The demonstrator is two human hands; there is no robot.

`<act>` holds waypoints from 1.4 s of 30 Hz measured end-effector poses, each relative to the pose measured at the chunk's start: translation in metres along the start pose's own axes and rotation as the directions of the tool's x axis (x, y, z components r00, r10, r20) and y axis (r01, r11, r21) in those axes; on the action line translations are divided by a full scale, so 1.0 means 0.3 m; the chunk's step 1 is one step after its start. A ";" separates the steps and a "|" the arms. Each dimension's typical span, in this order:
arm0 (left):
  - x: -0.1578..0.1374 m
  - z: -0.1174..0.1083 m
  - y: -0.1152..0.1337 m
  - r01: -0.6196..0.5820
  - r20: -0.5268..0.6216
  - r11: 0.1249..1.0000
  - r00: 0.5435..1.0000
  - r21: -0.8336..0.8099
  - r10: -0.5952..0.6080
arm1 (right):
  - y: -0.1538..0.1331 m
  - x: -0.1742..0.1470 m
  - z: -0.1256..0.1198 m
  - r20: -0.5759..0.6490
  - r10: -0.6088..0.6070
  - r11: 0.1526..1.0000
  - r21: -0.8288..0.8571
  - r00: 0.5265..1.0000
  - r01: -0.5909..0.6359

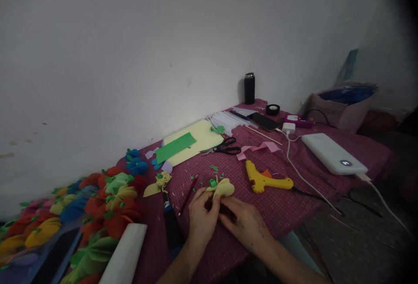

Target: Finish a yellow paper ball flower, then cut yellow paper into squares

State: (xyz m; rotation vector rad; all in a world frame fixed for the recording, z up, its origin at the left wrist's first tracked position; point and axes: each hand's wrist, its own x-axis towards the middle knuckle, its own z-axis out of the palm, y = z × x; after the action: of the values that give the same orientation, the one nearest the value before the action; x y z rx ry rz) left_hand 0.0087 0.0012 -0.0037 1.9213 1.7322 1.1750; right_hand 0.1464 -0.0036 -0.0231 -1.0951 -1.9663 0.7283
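Between my two hands, just above the maroon checked cloth, is a pale yellow paper flower (225, 187) with a small green piece at its centre. My left hand (203, 210) is closed on its left side, thumb and fingers pinching near the green centre. On the other side, my right hand (243, 221) has its fingertips bent in under the petals, gripping the flower from below. A yellow glue gun (266, 181) lies to the right of the flower. Left of my left hand are a dark red pencil (188, 195) and pale yellow paper petals (158, 185).
Finished paper flowers (111, 205) in several colours crowd the left side. Behind my hands lie black scissors (225, 146), green paper (176, 147), yellow sheets (199, 131) and a pink strip (259, 148). A white power bank (333, 153) with cables, a phone (264, 121) and a black can (249, 88) stand right.
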 end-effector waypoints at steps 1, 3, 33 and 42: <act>-0.001 0.001 -0.004 0.001 -0.008 1.000 1.000 0.004 -0.001 | 0.005 -0.002 -0.005 -0.031 0.005 1.000 0.003 0.999 -0.005; -0.002 0.001 -0.010 -0.002 -0.016 1.000 1.000 0.013 0.002 | 0.022 -0.002 -0.018 -0.135 0.032 0.999 -0.014 0.990 -0.034; -0.001 0.007 -0.028 0.001 -0.016 1.000 1.000 0.028 -0.001 | 0.092 -0.016 -0.016 -0.323 -0.012 0.989 -0.143 0.946 -0.037; -0.001 0.009 -0.031 0.015 0.006 1.000 1.000 0.021 -0.016 | 0.087 -0.016 -0.015 -0.300 0.007 0.993 -0.113 0.954 -0.043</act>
State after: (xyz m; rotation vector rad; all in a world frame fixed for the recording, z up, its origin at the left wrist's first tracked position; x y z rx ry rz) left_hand 0.0044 0.0037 -0.0119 1.9179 1.7596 1.1485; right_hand 0.1633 0.0051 -0.0422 -1.2259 -1.7555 0.4326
